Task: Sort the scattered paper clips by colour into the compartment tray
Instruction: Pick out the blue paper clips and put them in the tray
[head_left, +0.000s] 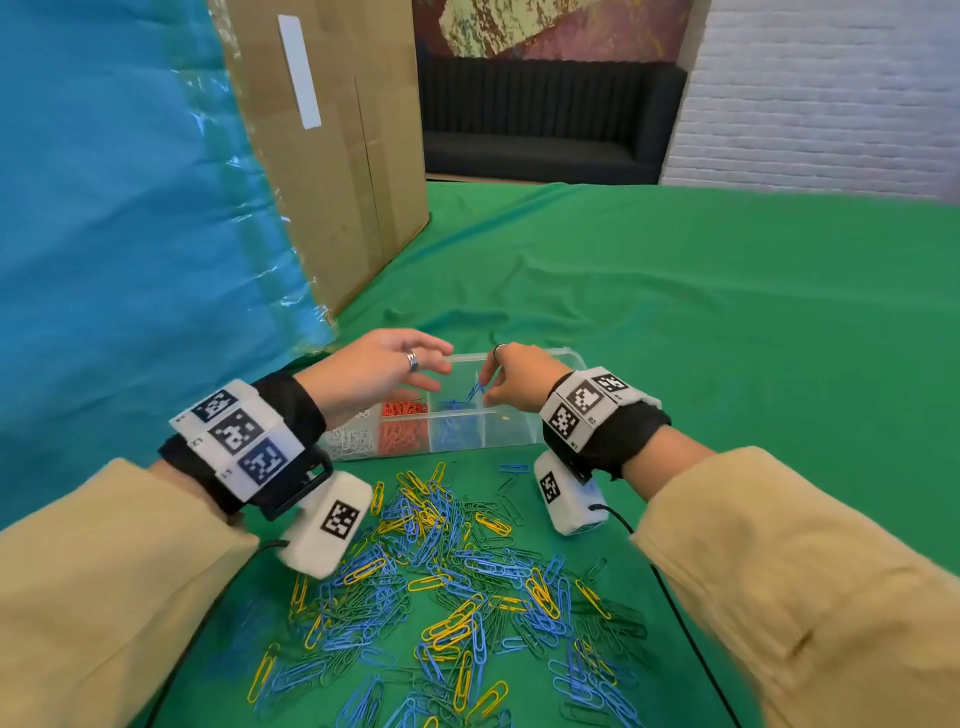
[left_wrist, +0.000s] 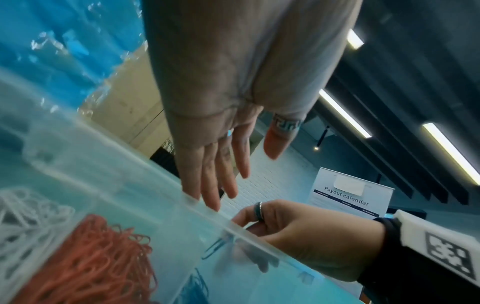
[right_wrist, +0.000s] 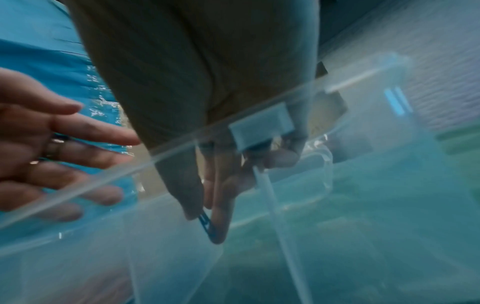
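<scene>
Two grips are working over the tray (head_left: 563, 358): right (head_left: 511, 376) pinching slim blue clips (head_left: 475, 391), left (head_left: 382, 371) hovering slack-fingered.

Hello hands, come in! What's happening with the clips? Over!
Right hand pinches blue clip over tray's blue slot. Left hand open above tray, holds nothing. Pile unsorted. Nothing in the way.

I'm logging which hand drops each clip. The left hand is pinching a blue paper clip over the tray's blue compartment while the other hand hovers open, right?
Not quite: the right hand pinches the blue paper clip over the tray's blue compartment; the left hand hovers open. The head view shows it.
</scene>
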